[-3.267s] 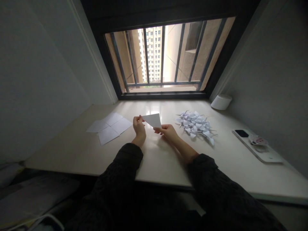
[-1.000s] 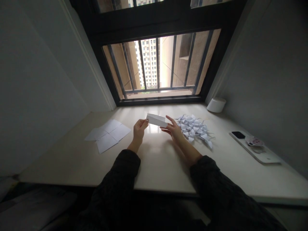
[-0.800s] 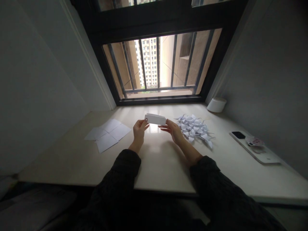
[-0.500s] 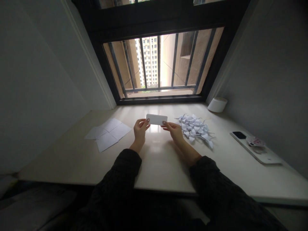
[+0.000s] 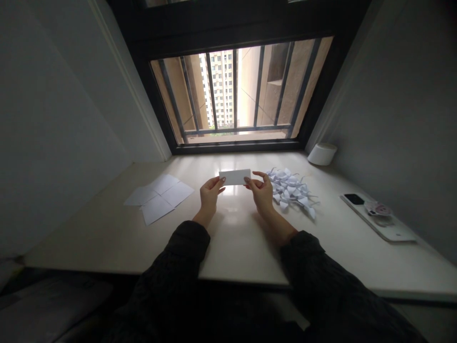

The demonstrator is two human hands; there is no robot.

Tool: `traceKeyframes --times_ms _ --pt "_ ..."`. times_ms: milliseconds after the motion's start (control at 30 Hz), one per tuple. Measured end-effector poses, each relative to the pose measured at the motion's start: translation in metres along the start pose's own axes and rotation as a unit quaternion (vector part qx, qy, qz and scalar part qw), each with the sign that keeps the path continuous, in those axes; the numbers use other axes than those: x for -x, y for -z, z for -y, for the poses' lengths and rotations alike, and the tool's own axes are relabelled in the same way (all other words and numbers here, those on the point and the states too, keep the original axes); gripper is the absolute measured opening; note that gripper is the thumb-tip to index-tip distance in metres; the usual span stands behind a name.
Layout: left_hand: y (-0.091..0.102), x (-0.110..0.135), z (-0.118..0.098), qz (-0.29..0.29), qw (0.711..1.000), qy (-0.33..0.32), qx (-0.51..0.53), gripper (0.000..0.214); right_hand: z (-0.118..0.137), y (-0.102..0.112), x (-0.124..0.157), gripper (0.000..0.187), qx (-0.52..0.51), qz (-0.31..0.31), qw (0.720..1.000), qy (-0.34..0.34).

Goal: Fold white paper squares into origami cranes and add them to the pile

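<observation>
I hold a small white folded paper (image 5: 234,176), now a narrow rectangle, above the middle of the pale desk (image 5: 232,238). My left hand (image 5: 210,194) pinches its left end between thumb and fingers. My right hand (image 5: 262,190) pinches its right end the same way. Both hands are raised a little off the desk surface. A heap of several folded white paper pieces (image 5: 290,188) lies just right of my right hand.
Several flat white paper squares (image 5: 159,196) lie on the desk's left part. A phone (image 5: 376,216) with a round sticker rests at the right by the wall. A white round object (image 5: 322,154) stands in the back right corner under the barred window (image 5: 235,90).
The paper went from a triangle held at its corners to a narrow rectangle held level at both ends. My hands spread slightly apart.
</observation>
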State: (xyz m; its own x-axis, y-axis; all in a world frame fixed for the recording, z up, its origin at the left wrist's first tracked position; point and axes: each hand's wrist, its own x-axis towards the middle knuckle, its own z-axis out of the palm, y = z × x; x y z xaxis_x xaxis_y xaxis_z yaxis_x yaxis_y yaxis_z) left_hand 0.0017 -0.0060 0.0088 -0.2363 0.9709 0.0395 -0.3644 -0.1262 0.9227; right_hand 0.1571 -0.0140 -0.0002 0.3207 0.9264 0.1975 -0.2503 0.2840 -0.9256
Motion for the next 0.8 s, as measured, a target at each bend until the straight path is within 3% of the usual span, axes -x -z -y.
traceKeyframes --times_ms 467,600,700,800 --pt "0.004 0.001 0.003 0.06 0.991 0.013 -0.119 0.039 -0.008 0.004 -0.007 0.044 0.025 -0.041 0.997 0.055" --pt "0.007 -0.001 -0.004 0.066 0.975 -0.092 -0.192 0.047 -0.007 0.005 -0.008 0.044 0.038 -0.015 0.998 0.053" --pt "0.007 0.003 -0.014 0.074 0.934 -0.195 -0.289 0.043 -0.006 0.004 -0.007 0.043 0.046 0.034 0.997 0.042" --pt "0.007 0.007 -0.017 0.098 0.91 -0.215 -0.34 0.04 -0.008 0.003 -0.005 0.042 0.059 0.072 0.995 0.043"
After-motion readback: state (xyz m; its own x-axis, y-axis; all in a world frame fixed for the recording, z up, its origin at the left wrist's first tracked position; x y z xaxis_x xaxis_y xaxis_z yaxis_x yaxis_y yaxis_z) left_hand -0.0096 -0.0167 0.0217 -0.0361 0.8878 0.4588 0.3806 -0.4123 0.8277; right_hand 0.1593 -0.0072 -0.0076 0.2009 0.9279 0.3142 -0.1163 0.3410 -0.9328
